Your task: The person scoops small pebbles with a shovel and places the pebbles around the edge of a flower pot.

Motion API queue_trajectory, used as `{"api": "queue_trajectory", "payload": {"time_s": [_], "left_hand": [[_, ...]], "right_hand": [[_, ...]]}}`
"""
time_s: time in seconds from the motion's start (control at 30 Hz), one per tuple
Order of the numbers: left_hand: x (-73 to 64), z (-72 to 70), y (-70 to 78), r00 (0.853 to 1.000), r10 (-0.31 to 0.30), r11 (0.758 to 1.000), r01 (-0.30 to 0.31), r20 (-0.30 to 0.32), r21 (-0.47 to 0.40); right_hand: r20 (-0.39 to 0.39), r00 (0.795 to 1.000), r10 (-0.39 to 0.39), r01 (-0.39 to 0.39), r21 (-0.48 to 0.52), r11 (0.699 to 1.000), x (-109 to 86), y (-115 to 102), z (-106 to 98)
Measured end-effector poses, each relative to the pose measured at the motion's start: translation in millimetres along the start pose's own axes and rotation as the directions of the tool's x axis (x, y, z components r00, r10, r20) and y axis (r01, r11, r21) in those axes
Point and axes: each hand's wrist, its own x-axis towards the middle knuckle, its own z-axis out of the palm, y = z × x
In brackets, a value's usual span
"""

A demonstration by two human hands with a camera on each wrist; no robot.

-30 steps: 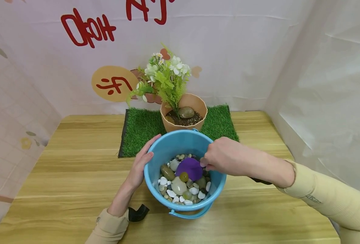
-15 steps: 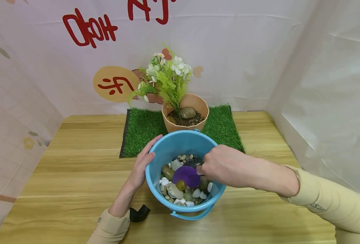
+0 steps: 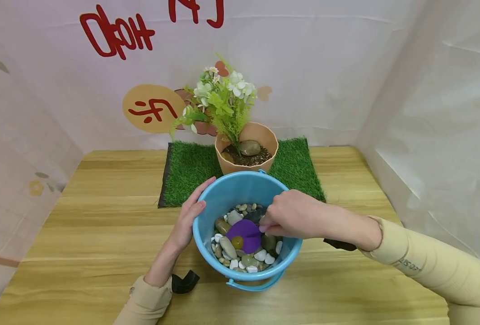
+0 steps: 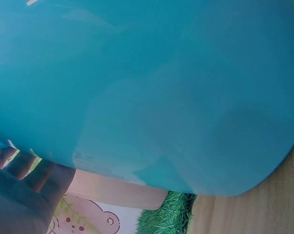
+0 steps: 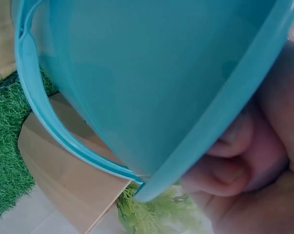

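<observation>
A light blue bucket stands at the middle of the table, with grey, brown and white stones in its bottom. My left hand grips the bucket's left side, its thumb at the rim and its fingers along the outer wall. Fingers lie against that wall in the left wrist view too. Reaching over the right rim, my right hand pinches a small purple scoop down among the stones. A round yellowish-brown ball sits on the scoop. Curled fingers show beyond the rim in the right wrist view; the scoop is hidden there.
Behind the bucket, a peach flowerpot with white-flowered greenery stands on a green turf mat. The bucket's handle hangs toward me. White cloth walls enclose the wooden table at the back and sides.
My right hand has moved the purple scoop a little left and toward me, with the ball shifting along. The left hand and bucket have stayed in place.
</observation>
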Motion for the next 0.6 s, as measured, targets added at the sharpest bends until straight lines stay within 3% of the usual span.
{"api": "queue_trajectory", "payload": {"time_s": [0.17, 0.6], "left_hand": [[-1.4, -1.8, 3.8, 1.000, 0.002, 1.000, -0.002, -0.004, 0.002], [-0.9, -1.5, -0.2, 1.000, -0.014, 1.000, 0.014, 0.010, 0.002]], "right_hand": [[-0.021, 1.000, 0.018, -0.018, 0.014, 1.000, 3.0, 1.4, 1.8], [0.026, 0.998, 0.050, -0.053, 0.131, 0.990, 21.6, 17.8, 11.8]]}}
